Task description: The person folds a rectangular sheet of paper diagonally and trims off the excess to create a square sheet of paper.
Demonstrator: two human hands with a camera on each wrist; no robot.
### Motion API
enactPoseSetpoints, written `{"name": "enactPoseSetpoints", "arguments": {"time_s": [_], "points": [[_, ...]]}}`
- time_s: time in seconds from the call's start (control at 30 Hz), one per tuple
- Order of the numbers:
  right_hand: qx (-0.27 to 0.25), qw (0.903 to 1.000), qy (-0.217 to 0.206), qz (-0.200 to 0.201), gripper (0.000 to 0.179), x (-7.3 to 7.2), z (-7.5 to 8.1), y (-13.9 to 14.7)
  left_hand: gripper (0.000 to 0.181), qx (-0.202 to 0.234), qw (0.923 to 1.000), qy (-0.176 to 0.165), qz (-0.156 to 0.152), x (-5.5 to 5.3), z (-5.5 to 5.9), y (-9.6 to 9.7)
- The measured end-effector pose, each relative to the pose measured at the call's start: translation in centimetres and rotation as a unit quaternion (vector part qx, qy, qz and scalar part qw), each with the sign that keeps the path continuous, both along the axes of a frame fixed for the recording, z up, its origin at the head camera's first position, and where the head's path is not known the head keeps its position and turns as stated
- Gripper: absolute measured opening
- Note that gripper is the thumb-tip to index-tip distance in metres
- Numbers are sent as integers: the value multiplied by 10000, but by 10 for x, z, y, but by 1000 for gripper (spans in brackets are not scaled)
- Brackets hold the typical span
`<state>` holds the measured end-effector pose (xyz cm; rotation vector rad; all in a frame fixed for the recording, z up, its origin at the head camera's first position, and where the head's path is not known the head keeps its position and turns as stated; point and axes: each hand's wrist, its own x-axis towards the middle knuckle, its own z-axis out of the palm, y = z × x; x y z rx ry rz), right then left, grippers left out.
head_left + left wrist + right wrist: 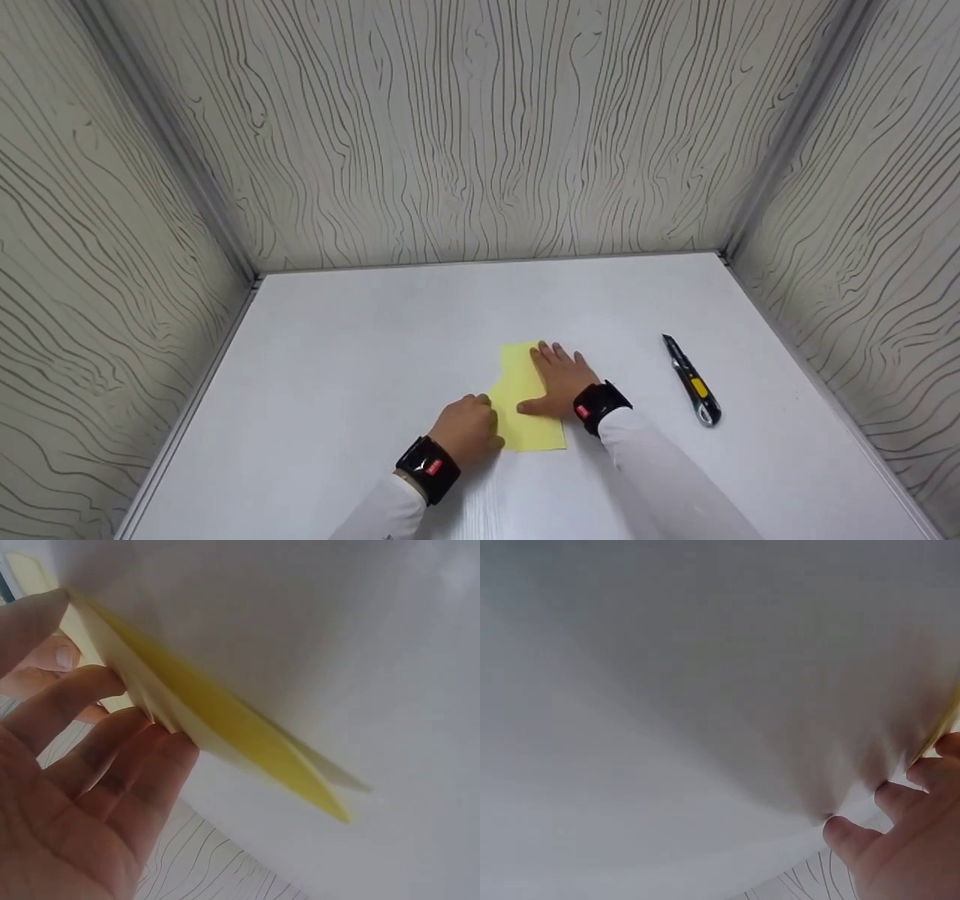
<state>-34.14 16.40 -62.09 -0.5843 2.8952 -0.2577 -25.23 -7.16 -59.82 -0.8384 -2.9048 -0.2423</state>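
Note:
A folded sheet of yellow paper [517,386] lies on the white table, between both hands. At its left edge my left hand [466,433] has its fingers curled, and the thumb sits near the lower corner. In the left wrist view, the left hand [82,780] pinches the edge of the paper [225,720], whose layers gape apart at one end. My right hand [562,381] rests with spread fingers on the right side of the paper. The right wrist view catches its fingertips [847,836] against the table, with a sliver of paper [946,716] beside them.
A box cutter [691,381] with a black and yellow handle lies on the table [360,337] to the right of the right hand. Wood-grain panels [480,135] enclose the table at the back and on both sides. Each wrist wears a black band [429,469].

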Motion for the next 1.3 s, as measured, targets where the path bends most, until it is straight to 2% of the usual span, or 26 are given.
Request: {"name": "enactPoseSetpoints", "arguments": {"time_s": [0.3, 0.47, 0.57, 0.83, 0.97, 1.13, 1.3], "points": [[216, 9995, 218, 64, 121, 0, -2, 9, 31, -23, 9998, -197, 46, 0, -2, 0], [252, 9993, 285, 53, 124, -3, -4, 29, 32, -34, 9999, -140, -15, 0, -1, 1], [231, 9994, 250, -107, 122, -4, -4, 46, 35, -37, 9999, -123, -27, 0, 0, 0], [-41, 9998, 125, -169, 121, -2, -4, 77, 44, -177, 9991, -373, 12, 0, 1, -3], [90, 9995, 83, -284, 120, -1, -5, 83, 41, -186, 9989, -417, 85, -1, 1, -6], [17, 9995, -39, -324, 113, 4, 4, 87, 43, -18, 9983, -540, 214, -1, 4, -11], [36, 9996, -119, -238, 107, 10, 10, 96, 51, 174, 9967, -753, 235, -4, 5, -16]]}}
